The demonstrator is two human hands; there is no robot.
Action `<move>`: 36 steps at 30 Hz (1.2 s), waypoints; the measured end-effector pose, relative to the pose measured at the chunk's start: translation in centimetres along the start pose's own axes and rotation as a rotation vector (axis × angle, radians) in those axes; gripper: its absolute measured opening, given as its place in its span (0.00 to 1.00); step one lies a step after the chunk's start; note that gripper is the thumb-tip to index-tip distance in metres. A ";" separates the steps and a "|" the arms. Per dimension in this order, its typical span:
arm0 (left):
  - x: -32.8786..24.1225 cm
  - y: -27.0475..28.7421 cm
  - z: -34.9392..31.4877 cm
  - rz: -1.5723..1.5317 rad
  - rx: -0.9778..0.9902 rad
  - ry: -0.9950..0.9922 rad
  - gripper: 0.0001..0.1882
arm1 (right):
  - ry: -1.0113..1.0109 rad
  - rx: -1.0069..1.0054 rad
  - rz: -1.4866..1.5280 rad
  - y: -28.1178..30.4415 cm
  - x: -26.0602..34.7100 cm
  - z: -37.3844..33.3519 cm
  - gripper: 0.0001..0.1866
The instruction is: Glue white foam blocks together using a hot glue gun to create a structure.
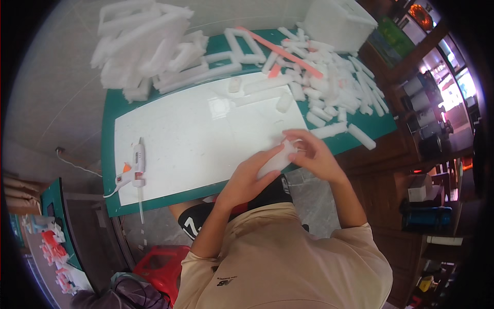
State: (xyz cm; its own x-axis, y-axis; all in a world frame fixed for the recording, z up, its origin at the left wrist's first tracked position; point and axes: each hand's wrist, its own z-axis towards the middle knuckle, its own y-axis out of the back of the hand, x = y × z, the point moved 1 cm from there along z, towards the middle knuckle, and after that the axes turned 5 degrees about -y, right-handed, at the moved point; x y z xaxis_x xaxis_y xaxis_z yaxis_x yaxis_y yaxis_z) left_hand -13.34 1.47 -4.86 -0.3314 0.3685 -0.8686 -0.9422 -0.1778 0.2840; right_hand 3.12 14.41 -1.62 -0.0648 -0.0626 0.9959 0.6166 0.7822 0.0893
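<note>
Holding the block (274, 163) is the left hand (246, 177), right over the near edge of the board (180, 149), toward its right end. Left thumb's on the near side, fingers are pressed together along the far side, so it's basically a sandwich grip. Right hand (315, 159) is curled round the block's right end, fingers bent in close. Can't tell if those tips are pinching something thin or just resting there, the view's too blurry.

Looks like white foam to me, so I'd bet on next to no weight, a bit squishy, not really slippery. My guess is it dents or tears at the corners before it slides out of your fingers. I'd take it across the middle of the long sides, flat pads, light squeeze, and leave the end faces alone. Dig in with the tips and you'll probably mark it.

On the board's left end there's a glue gun (138, 159), its stick (141, 206) poking past the near edge. I'd keep soft foam off that nozzle in case it's hot. Past the board's right end is a heap (334, 87) of loose foam bits with a pink strip (288, 55) across it. Beyond the far left corner, frames (139, 51) are piled up, and a big foam box (339, 23) sits farthest past the far right corner.
</note>
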 end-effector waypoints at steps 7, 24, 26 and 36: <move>-1.5 6.1 -4.5 0.406 -0.077 0.194 0.19 | -0.045 0.159 0.001 -5.8 -2.8 2.4 0.17; 1.7 8.6 -5.7 0.292 -0.482 0.147 0.18 | 0.098 -0.126 -0.295 -2.3 -3.4 1.2 0.20; 2.5 9.5 -5.8 0.075 -0.652 0.156 0.20 | 0.112 -0.194 -0.265 -0.7 -3.5 0.3 0.19; 0.4 9.2 -4.0 0.848 -0.290 0.134 0.20 | 0.253 -0.780 -0.856 8.5 -4.0 0.3 0.15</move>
State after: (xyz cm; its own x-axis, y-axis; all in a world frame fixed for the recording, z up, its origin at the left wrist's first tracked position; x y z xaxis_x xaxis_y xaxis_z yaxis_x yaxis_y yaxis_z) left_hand -21.96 -3.72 -4.21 -0.8829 -0.0972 -0.4594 -0.3287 -0.5708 0.7524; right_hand 8.42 21.52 -4.80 -0.5862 -0.5711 0.5746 0.7654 -0.1576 0.6240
